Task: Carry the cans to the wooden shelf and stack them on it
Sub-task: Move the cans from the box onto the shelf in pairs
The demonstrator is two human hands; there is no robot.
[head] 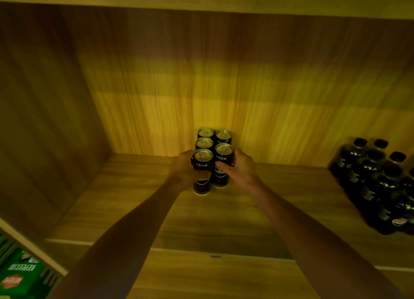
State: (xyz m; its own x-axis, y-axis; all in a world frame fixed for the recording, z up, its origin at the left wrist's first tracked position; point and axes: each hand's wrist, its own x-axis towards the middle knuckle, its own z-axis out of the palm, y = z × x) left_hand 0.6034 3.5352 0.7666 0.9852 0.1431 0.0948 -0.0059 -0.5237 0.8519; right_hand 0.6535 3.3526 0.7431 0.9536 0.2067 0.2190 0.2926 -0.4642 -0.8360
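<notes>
Dim, yellow-tinted exposure.
Horizontal light banding crosses the shelf back panel (201, 86); corners fall dark; wide-angle bending at edges; slight softness throughout.

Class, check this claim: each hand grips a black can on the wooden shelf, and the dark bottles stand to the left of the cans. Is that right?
No. The head view shows the dark bottles to the right of the cans, not the left. The left hand and right hand do each grip a black can on the wooden shelf.

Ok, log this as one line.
step: placing on wooden shelf | left hand: grips front-left can | right hand: grips front-right can | three more cans: upright behind | bottle pack: far right
</notes>
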